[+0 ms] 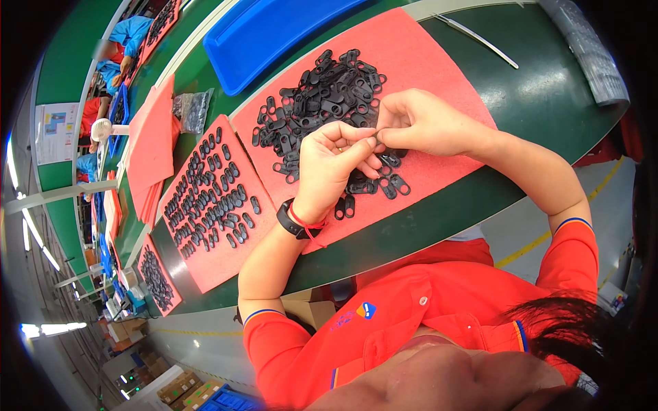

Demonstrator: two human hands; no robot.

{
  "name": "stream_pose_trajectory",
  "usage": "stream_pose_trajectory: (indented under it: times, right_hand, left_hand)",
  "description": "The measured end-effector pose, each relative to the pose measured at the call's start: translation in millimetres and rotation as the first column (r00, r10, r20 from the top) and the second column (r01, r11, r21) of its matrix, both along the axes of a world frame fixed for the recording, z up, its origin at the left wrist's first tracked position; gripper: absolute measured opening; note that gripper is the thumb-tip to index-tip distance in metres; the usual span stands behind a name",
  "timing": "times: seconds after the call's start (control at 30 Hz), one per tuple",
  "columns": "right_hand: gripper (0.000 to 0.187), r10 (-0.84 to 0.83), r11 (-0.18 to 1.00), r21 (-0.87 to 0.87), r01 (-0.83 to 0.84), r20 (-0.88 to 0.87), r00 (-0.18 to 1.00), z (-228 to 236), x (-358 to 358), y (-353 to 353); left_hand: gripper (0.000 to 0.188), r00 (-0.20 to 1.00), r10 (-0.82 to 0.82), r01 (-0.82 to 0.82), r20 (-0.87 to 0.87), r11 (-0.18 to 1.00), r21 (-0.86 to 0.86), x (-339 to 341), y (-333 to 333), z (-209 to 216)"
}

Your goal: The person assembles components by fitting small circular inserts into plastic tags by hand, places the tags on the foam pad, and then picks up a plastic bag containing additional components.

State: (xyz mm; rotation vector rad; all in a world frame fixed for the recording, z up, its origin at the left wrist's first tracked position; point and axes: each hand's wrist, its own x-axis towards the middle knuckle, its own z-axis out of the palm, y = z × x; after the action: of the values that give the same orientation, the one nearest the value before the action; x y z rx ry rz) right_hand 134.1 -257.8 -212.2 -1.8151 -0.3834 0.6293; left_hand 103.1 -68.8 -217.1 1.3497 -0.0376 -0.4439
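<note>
Over a pink foam sheet, my left hand and my right hand meet with their fingertips pinched together. Whatever lies between the fingertips is too small and covered to make out. Beneath and beyond them spreads a heap of small black oval pieces, many with a round hole at one end. Some loose black pieces lie under my wrists, near the sheet's front edge. To the left, a second pink foam sheet carries similar black pieces set out in rough rows.
A blue tray stands behind the heap. White-handled tweezers lie on the green table at the right, near a clear plastic roll. Stacked pink sheets and a plastic bag are at the left. Co-workers sit farther along the line.
</note>
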Motion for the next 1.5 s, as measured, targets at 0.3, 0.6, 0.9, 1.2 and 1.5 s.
stream_pose_trajectory:
  times: [0.3,0.6,0.9,1.2,1.5]
  right_hand:
    - [0.017,-0.013,0.999,-0.041,0.014,0.032,0.999,3,-2,1]
    - [0.009,0.035,0.998,0.044,-0.036,0.026,0.999,-5,2,2]
    - [0.006,-0.036,0.999,-0.001,0.036,0.124,0.992,3,-4,4]
    - [0.013,-0.104,0.988,0.143,0.064,0.289,0.952,-2,-12,11]
    - [0.010,-0.017,1.000,0.023,0.006,0.551,0.834,-6,-16,22]
  left_hand:
    - [0.008,1.000,-0.001,0.001,0.009,1.000,0.017,0,-1,-2]
    - [0.009,0.999,0.039,-0.039,0.003,0.999,0.000,-1,0,-2]
    - [0.009,0.987,0.080,-0.088,0.140,0.995,0.055,-4,-3,2]
    - [0.012,0.796,0.056,-0.323,0.602,0.882,0.344,-9,72,47]
    - [0.009,0.915,0.182,-0.402,0.360,0.476,0.782,-96,210,62]
